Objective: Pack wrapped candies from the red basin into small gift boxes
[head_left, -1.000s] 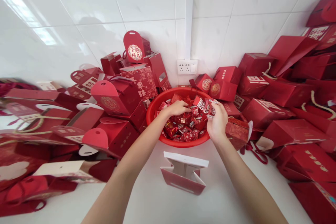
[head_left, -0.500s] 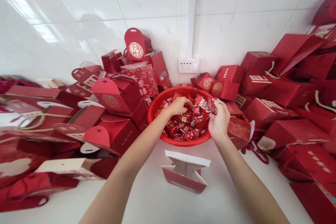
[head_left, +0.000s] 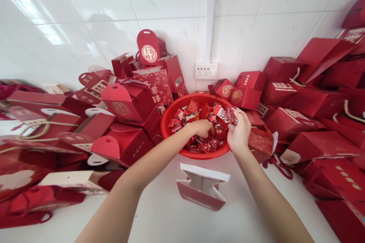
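Note:
A round red basin (head_left: 168, 129) holds many small red-wrapped candies (head_left: 209, 145). My left hand (head_left: 203, 128) reaches down among them near the middle, its fingers bent; whatever is under the fingertips is hidden. At the basin's right side my right hand (head_left: 238, 131) is closed around several wrapped packets (head_left: 231, 118), red and white with a checkered edge. In front of the basin, an open red paper box (head_left: 199, 193) with a white inside stands on the white table (head_left: 159, 209).
Red gift boxes and bags (head_left: 125, 102) are piled on the left, some with rope handles. More red boxes (head_left: 319, 140) crowd the right side. Behind the basin rises a tiled wall (head_left: 165, 0) with a white socket (head_left: 206, 71).
My left hand has moved a little right and down within the basin. The right hand stays at the basin's right side, still holding packets.

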A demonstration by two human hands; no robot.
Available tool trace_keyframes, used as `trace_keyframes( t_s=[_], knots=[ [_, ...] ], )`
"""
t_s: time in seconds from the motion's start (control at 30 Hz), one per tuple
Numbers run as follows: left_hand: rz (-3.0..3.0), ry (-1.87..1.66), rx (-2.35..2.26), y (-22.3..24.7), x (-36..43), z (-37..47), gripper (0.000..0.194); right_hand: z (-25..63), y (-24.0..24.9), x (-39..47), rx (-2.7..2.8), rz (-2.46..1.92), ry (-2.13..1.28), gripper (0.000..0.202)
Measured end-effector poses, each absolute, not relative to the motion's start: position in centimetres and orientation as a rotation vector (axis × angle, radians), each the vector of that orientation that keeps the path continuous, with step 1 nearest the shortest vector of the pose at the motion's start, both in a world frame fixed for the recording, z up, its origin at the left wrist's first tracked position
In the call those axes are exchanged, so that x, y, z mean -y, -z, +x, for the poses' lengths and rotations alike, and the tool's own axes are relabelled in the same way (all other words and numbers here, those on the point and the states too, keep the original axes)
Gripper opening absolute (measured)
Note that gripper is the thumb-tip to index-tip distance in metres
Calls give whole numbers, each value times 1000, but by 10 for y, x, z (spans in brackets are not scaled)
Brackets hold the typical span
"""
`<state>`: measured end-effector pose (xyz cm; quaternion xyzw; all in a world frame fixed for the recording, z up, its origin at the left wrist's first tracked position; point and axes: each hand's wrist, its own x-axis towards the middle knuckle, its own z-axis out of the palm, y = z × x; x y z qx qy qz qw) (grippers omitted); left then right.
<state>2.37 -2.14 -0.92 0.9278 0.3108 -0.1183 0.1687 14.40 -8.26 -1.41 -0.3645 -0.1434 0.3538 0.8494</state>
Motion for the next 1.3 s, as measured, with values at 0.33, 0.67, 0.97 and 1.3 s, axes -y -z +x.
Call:
trace_keyframes(
  t_s=[0.33, 0.67, 0.97, 1.3],
  knots=[
    [2569, 569, -788, 0, 29, 28, 59, 145, 17, 81, 310, -783, -759, 12],
    [2685, 200, -1179, -1, 6, 5, 56, 144, 14, 82, 310, -768, -751, 15],
    [2826, -8, -1216, -4, 17, 9, 51, 145, 16, 82, 334, -786, -743, 14],
    [2720, -110, -1348, -11, 18, 7, 23, 146, 19, 81, 383, -805, -736, 16]
  ],
)
